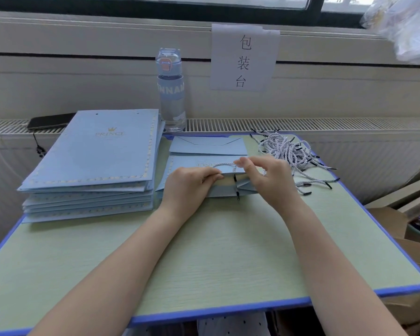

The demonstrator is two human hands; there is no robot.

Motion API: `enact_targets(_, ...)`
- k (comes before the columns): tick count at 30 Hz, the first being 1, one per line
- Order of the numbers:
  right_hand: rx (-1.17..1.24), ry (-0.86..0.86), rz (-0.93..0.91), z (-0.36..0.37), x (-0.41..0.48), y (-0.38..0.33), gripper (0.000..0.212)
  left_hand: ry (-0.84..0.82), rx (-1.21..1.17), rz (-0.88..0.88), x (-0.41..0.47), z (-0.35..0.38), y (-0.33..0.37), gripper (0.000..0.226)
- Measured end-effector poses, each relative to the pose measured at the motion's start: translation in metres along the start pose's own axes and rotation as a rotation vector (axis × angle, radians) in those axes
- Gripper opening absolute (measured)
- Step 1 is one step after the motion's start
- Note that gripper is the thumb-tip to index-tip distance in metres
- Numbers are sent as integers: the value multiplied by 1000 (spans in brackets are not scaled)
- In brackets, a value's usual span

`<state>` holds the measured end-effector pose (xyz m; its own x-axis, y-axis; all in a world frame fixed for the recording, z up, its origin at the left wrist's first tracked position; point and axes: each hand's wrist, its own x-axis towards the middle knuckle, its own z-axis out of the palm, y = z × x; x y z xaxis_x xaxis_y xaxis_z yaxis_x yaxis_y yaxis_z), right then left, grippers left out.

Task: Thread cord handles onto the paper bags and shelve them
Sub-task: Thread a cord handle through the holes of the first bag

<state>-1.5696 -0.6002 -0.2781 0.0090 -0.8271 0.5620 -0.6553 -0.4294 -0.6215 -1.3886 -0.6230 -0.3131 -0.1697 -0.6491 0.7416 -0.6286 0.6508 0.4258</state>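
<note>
head-worn view, looking forward and down, close over table (pixel 204 263)

bench (pixel 204 263): pale green top with a faint wood grain, blue rim.
stack (pixel 95 154): on the bench, pale blue bags; gold scalloped border, gold crown and lettering.
bag (pixel 204 146): on the bench, pale blue.
cord (pixel 222 164): white twisted with grey-blue, black tip.
cords (pixel 289 149): on the bench, same twist, black tips.
bottle (pixel 171 93): behind the bench, clear pale blue, orange button, white letters.
sign (pixel 244 57): white, black characters.
phone (pixel 50 120): black.

Bare table (pixel 204 263) near the person; bag stack (pixel 95 161) blocks left, cord pile (pixel 291 151) far right.
</note>
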Motion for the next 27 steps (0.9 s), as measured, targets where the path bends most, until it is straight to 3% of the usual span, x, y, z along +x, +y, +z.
enact_targets(3,-75,157,-193,0,1,3,22,-8,-5,-82,0,0,1,26)
enact_targets(7,-213,89,-286,6,0,6,26,-4,1,-172,0,0,2,25)
enact_targets(10,-447,141,-272,12,-2,4,26,16,2,-228,1,-1,1,24)
enact_targets(14,-530,190,-192,18,-4,-2,19,8,-28,-274,2,-2,4,26)
enact_targets(22,-482,172,-61,30,-8,-6,12,10,-10,-282,0,-1,11,17)
enact_targets(27,-311,-11,-53,20,-7,-1,11,-45,-3,-303,0,-3,9,27)
